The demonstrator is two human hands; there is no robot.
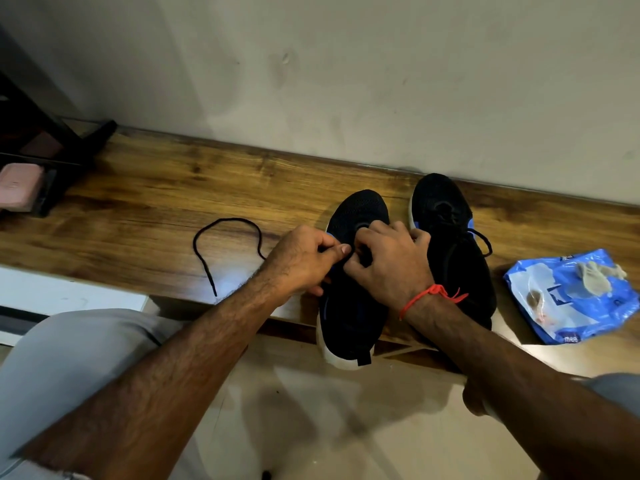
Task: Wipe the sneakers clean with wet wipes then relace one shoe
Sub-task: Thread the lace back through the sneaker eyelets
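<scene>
Two black sneakers with blue trim and white soles stand side by side on a wooden ledge (173, 188). The left sneaker (349, 317) has its heel hanging over the ledge's front edge. The right sneaker (450, 237) is laced. My left hand (301, 261) pinches the black shoelace (221, 244) at the left sneaker's eyelets. The lace's free end loops out to the left on the wood. My right hand (388, 265) curls over the same eyelet area, its fingertips at the lace; they hide the eyelets.
A blue wet-wipes pack (571, 299) with a used, crumpled wipe (595, 278) on it lies right of the sneakers. A wall runs behind the ledge. A black rack (59, 157) with a pink box (19, 187) stands at the far left. My knees and a tiled floor are below.
</scene>
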